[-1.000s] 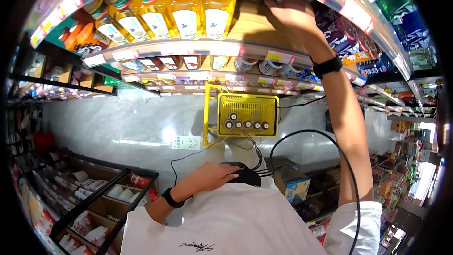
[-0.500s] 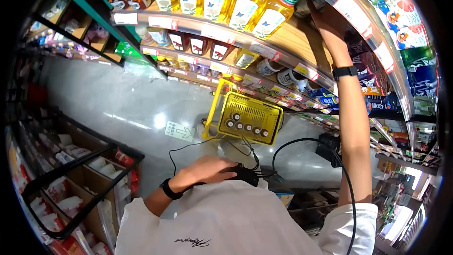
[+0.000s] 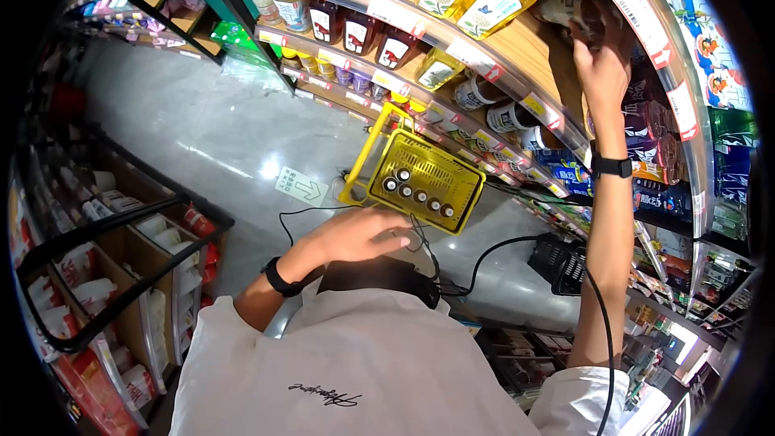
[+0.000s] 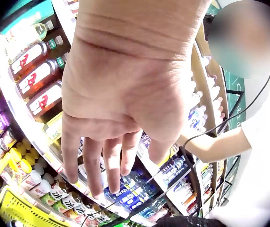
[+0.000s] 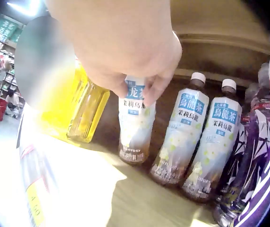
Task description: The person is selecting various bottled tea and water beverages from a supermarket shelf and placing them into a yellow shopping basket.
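Observation:
My right hand (image 3: 604, 69) reaches deep into the upper shelf. In the right wrist view its thumb and fingers grip the upper part of an oolong tea bottle (image 5: 135, 123) with a blue and white label. The bottle stands almost upright, its cap hidden by the hand. Two like bottles (image 5: 180, 137) with white caps stand to its right, apart from the hand. My left hand (image 3: 355, 234) is held before my waist, fingers loosely extended and holding nothing; the left wrist view shows its palm.
Bottles of yellow drink (image 5: 85, 113) stand left of the tea, purple-labelled bottles (image 5: 262, 156) on its right. On the floor below sits a yellow basket (image 3: 432, 163) containing several white-capped bottles (image 3: 421, 196). A black cable (image 3: 476, 262) loops past my right arm; another rack (image 3: 129, 250) is at the left.
The head view has turned, and the shelf now lies more slanted and further right. My left hand has lifted off the black item at my waist. My right hand stays at the tea bottles.

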The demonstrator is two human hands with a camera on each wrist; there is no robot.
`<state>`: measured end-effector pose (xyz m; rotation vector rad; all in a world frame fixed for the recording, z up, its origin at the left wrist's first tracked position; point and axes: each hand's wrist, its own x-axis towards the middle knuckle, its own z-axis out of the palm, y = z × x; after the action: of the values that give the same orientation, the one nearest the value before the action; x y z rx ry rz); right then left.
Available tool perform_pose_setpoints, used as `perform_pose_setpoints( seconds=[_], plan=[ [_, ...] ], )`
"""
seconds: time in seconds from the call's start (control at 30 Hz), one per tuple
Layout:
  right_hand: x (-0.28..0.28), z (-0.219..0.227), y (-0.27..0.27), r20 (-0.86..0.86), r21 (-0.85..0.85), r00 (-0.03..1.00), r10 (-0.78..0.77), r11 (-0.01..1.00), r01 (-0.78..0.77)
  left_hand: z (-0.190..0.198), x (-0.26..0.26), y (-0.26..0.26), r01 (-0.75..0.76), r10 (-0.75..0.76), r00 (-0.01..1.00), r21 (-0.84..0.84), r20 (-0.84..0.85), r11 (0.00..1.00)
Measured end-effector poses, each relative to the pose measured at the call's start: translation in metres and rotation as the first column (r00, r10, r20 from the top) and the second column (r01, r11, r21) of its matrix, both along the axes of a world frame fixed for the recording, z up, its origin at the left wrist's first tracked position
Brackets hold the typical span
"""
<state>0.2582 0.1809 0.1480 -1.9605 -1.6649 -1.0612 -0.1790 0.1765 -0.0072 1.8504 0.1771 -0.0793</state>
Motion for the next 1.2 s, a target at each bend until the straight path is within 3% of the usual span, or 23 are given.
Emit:
perform_pose_setpoints(
  seconds=[0.07, 0.13, 0.17, 0.2, 0.27, 0.33, 0.4, 0.43, 0.47, 0.5, 0.53, 0.57, 0.6, 0.63, 0.67, 0.7, 0.77, 0.8, 0.87, 0.93, 1.07, 1.13, 1.2],
  plan=[
    [-0.017, -0.003, -0.014, -0.076, 0.003, 0.997, 0.014, 1.000, -0.014, 0.003, 0.004, 0.000, 0.000, -0.001, 0.999, -0.018, -0.048, 1.000],
    [-0.029, -0.005, -0.037, 0.007, -0.022, 0.996, 0.083, 0.996, -0.083, 0.003, 0.014, -0.006, -0.027, 0.027, 0.998, -0.002, -0.065, 1.000],
    [-0.036, -0.001, -0.049, 0.056, 0.058, 0.973, 0.226, 0.972, -0.229, 0.004, 0.020, -0.011, -0.042, 0.041, 0.998, -0.017, -0.045, 0.999],
    [-0.039, -0.001, -0.052, 0.029, 0.038, 0.977, 0.210, 0.977, -0.211, 0.003, 0.022, -0.010, -0.056, 0.056, 0.998, -0.036, -0.020, 0.998],
    [-0.060, 0.018, -0.079, 0.118, 0.119, 0.931, 0.344, 0.926, -0.358, 0.008, 0.042, -0.018, -0.158, 0.166, 0.985, -0.143, 0.046, 0.977],
    [-0.080, 0.025, -0.096, 0.020, 0.106, 0.930, 0.368, 0.924, -0.368, -0.005, 0.050, -0.022, -0.141, 0.153, 0.982, -0.109, 0.111, 0.984],
    [-0.099, 0.040, -0.124, -0.084, 0.044, 0.929, 0.362, 0.932, -0.359, -0.018, 0.072, -0.031, -0.263, 0.380, 0.912, -0.488, 0.157, 0.832],
    [-0.106, 0.035, -0.132, -0.293, 0.099, 0.823, 0.487, 0.871, -0.480, -0.006, 0.084, -0.020, -0.268, 0.433, 0.901, -0.765, 0.015, 0.586],
    [-0.110, 0.021, -0.145, -0.495, 0.173, 0.646, 0.581, 0.794, -0.583, 0.001, 0.094, -0.021, -0.276, 0.440, 0.885, -0.932, -0.152, 0.234],
    [-0.119, 0.013, -0.156, -0.495, 0.173, 0.646, 0.581, 0.794, -0.582, -0.003, 0.096, -0.024, -0.279, 0.445, 0.889, -0.900, -0.110, 0.335],
    [-0.127, 0.004, -0.166, -0.641, 0.049, 0.612, 0.464, 0.820, -0.571, 0.000, 0.101, -0.023, -0.260, 0.401, 0.902, -0.944, -0.162, 0.203],
    [-0.123, -0.011, -0.168, -0.764, -0.089, 0.558, 0.324, 0.804, -0.588, -0.021, 0.105, -0.030, -0.245, 0.333, 0.927, -0.951, -0.172, 0.190],
    [-0.121, -0.018, -0.166, -0.773, -0.059, 0.537, 0.339, 0.803, -0.593, -0.033, 0.107, -0.028, -0.211, 0.233, 0.959, -0.955, -0.161, 0.210],
    [-0.127, -0.033, -0.167, -0.867, -0.142, 0.468, 0.172, 0.814, -0.563, -0.042, 0.109, -0.036, -0.242, 0.222, 0.956, -0.945, -0.194, 0.218],
    [-0.129, -0.067, -0.171, -0.927, -0.244, 0.376, -0.021, 0.794, -0.556, -0.073, 0.110, -0.048, -0.338, 0.116, 0.941, -0.853, -0.319, 0.398],
    [-0.127, -0.080, -0.180, -0.928, -0.244, 0.372, -0.024, 0.794, -0.557, -0.082, 0.110, -0.052, -0.345, 0.120, 0.938, -0.842, -0.325, 0.415],
    [-0.107, -0.134, -0.192, -0.916, -0.236, -0.164, -0.366, 0.822, -0.518, -0.136, 0.107, -0.083, -0.450, 0.267, 0.891, -0.794, -0.368, 0.409],
    [-0.103, -0.156, -0.200, -0.912, -0.238, -0.170, -0.372, 0.821, -0.520, -0.165, 0.103, -0.086, -0.439, 0.214, 0.898, -0.808, -0.384, 0.392],
    [-0.090, -0.212, -0.209, -0.791, -0.223, -0.335, -0.513, 0.750, -0.623, -0.176, 0.094, -0.087, -0.522, 0.013, 0.829, -0.765, -0.559, 0.376],
    [-0.095, -0.235, -0.212, -0.798, -0.220, -0.331, -0.504, 0.754, -0.620, -0.197, 0.091, -0.093, -0.545, 0.028, 0.820, -0.765, -0.572, 0.342],
    [-0.111, -0.324, -0.222, -0.708, -0.446, -0.274, -0.651, 0.713, -0.540, -0.314, 0.086, -0.111, -0.600, 0.047, 0.769, -0.694, -0.637, 0.399],
    [-0.127, -0.361, -0.231, -0.806, -0.499, -0.073, -0.587, 0.742, -0.447, -0.357, 0.087, -0.131, -0.846, 0.372, 0.529, -0.440, -0.763, 0.301],
    [-0.135, -0.414, -0.238, -0.862, -0.505, 0.306, -0.405, 0.748, -0.430, -0.372, 0.082, -0.122, -0.835, 0.291, 0.523, -0.411, -0.801, 0.366]
  ],
)
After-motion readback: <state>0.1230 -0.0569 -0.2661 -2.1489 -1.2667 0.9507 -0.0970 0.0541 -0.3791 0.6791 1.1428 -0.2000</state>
